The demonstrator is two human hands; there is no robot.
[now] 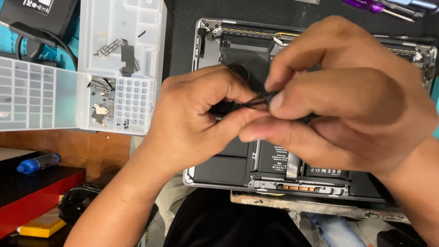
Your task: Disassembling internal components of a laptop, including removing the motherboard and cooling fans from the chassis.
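An opened laptop [215, 45] lies bottom-up on a dark mat, showing its black fan, battery cells and grey metal frame. Both my hands hover over its middle. My left hand [192, 119] pinches a small black part [256, 103] between thumb and forefinger. My right hand [347, 100] meets it from the right, fingertips closed on the same small black piece. The hands hide most of the laptop's centre, so I cannot tell whether the part is attached to the board.
A clear plastic parts organiser [121, 64] with small brackets and screws sits at the left, its gridded lid [32, 93] open. A black power adapter [36, 13] lies at top left, a purple-handled screwdriver [366, 5] at top right. A blue tube [39, 162] rests at lower left.
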